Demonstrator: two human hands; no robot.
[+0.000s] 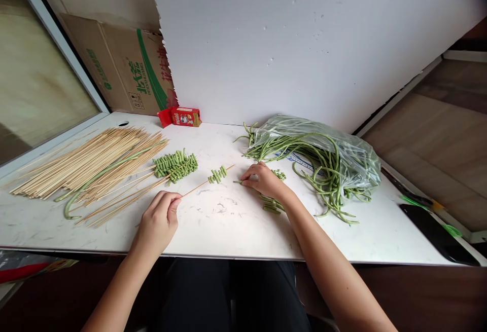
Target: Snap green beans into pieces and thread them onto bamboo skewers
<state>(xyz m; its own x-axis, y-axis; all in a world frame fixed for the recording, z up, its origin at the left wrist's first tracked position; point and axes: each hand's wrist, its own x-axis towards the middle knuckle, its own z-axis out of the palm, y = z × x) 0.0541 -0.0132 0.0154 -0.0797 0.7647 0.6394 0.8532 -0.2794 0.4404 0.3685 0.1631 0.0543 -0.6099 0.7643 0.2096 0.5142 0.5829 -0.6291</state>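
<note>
My left hand is closed on a thin wooden skewer that points to the right. Several short green bean pieces are threaded crosswise near its tip. Over the table's middle, my right hand pinches a cut green bean piece, a little to the right of the skewer tip. More cut bean pieces lie under and beside the right wrist. Finished-looking skewers with rows of bean pieces are stacked beyond my left hand.
Many bare skewers lie at the left, with a long bean across them. A clear plastic bag of long green beans sits at the back right. A red box, a carton and a black phone are around the edges.
</note>
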